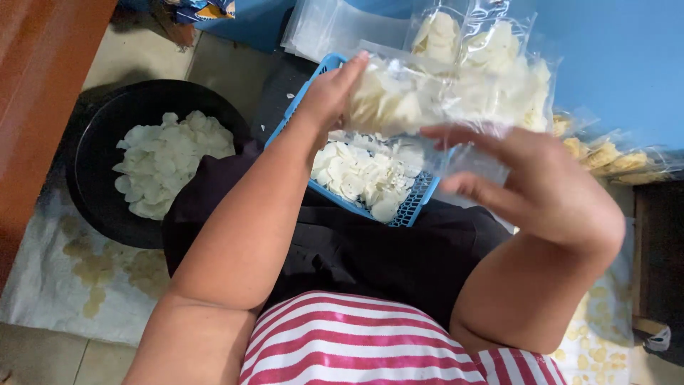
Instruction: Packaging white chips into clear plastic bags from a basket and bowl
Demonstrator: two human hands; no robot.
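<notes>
My left hand [331,93] grips the left end of a clear plastic bag [456,96] packed with white chips and holds it up over a blue plastic basket [420,203]. More white chips [360,175] lie loose in that basket, which rests on my lap. My right hand [541,185] is at the bag's lower right side, fingers spread and touching the loose plastic at its open end.
A black round basin [92,164] with white chips stands on the floor to the left. Filled clear bags [613,157] lie at the right by a blue surface. Flat empty bags [320,28] lie at the top. Yellowish chips are spread on white sheets [50,278] on the floor.
</notes>
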